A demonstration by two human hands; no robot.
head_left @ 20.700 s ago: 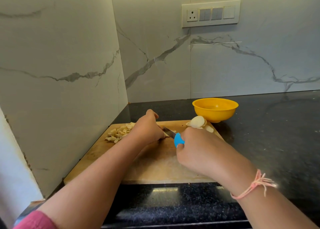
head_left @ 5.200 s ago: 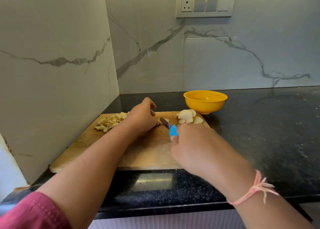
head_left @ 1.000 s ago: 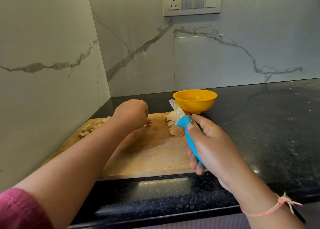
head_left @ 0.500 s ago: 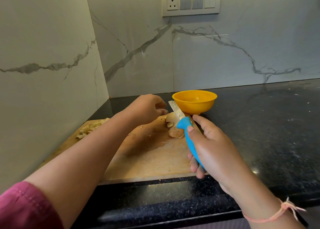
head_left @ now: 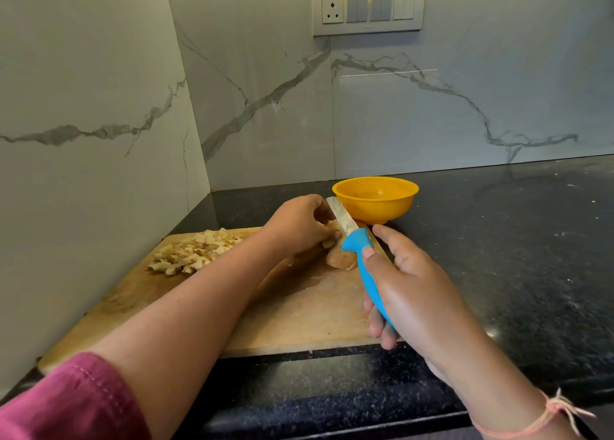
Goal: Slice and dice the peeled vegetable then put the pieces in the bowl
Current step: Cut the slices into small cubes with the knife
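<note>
A wooden cutting board [head_left: 299, 310] lies on the black counter. A pile of pale diced pieces [head_left: 196, 251] sits at its far left. A few uncut slices [head_left: 340, 256] lie at the board's far right corner, partly hidden by my hands. My left hand [head_left: 299, 226] reaches over them with curled fingers pinching at the slices. My right hand [head_left: 408, 293] grips the blue handle of a knife [head_left: 360, 260], blade raised and pointing toward the yellow bowl [head_left: 375, 198]. The bowl stands just beyond the board and looks empty.
Marble walls close the corner at left and behind. A switch panel [head_left: 367, 9] is mounted on the back wall. The black counter [head_left: 498, 240] stretches to the right of the board and bowl.
Half a second ago my left hand hovered above the slices; now it has lowered onto them. The knife stays lifted in my right hand.
</note>
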